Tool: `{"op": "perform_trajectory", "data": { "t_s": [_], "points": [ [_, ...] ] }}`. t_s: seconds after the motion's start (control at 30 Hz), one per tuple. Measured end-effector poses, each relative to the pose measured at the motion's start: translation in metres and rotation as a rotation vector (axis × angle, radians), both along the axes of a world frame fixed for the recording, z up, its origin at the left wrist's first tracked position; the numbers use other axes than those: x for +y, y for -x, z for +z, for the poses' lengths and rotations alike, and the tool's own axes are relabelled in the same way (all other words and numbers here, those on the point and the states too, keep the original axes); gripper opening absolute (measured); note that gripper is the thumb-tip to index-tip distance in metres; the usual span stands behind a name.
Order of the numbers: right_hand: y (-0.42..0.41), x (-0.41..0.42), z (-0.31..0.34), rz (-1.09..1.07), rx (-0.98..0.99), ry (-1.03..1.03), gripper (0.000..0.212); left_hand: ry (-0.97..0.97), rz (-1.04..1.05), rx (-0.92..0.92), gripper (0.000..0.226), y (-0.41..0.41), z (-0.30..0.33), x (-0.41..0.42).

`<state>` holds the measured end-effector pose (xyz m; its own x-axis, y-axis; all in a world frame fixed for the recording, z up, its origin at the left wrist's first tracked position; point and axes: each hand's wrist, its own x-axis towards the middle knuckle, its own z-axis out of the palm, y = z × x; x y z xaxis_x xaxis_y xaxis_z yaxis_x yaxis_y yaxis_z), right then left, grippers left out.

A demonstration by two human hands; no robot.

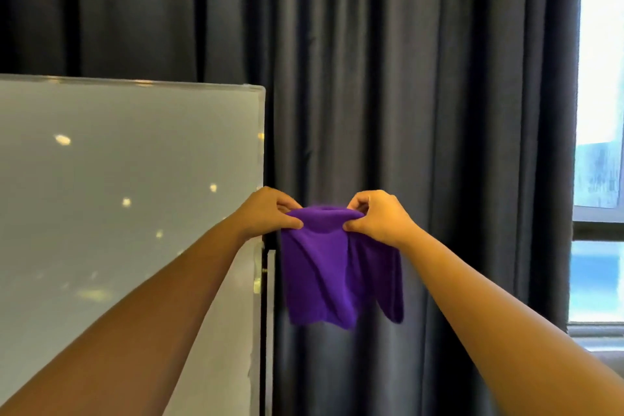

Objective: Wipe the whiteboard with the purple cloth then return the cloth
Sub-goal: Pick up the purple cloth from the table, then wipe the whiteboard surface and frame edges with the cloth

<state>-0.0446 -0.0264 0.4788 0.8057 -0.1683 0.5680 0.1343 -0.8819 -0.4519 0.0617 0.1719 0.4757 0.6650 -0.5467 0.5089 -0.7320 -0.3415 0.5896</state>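
Observation:
The purple cloth (324, 267) hangs in loose folds just to the right of the whiteboard's right edge, in front of the dark curtain. My left hand (266, 213) pinches its top left corner, and my right hand (378, 218) pinches the top right corner. Both arms reach forward at about the same height. The whiteboard (128, 179) fills the left side; its glossy grey-white surface shows reflected ceiling lights and no writing that I can make out. What the cloth hangs from, if anything, is hidden behind it.
A dark pleated curtain (439, 111) covers the wall behind the board and cloth. A bright window (601, 94) with a grey frame sits at the far right. The whiteboard's metal side frame (266, 314) runs down beside the cloth.

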Motion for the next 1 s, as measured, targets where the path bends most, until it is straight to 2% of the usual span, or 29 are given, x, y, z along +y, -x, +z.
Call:
{"op": "perform_trajectory", "data": {
  "t_s": [0.27, 0.5, 0.7, 0.83, 1.0],
  "points": [
    [-0.08, 0.058, -0.017, 0.071, 0.04, 0.008, 0.014, -0.034, 0.081, 0.007, 0.021, -0.066, -0.022, 0.065],
    [-0.178, 0.104, 0.006, 0.063, -0.035, -0.019, 0.012, -0.055, 0.078, -0.036, 0.021, -0.162, 0.018, 0.112],
    [-0.244, 0.104, 0.026, -0.042, -0.108, -0.045, 0.016, -0.087, 0.066, -0.114, 0.025, -0.231, 0.049, 0.1],
    [-0.274, 0.088, 0.052, -0.114, -0.2, -0.038, 0.018, -0.025, 0.069, -0.186, 0.026, -0.259, 0.071, 0.079],
    [-0.308, 0.07, 0.087, -0.111, -0.303, -0.008, 0.008, 0.069, 0.085, -0.242, 0.023, -0.286, 0.098, 0.063]
  ]
}}
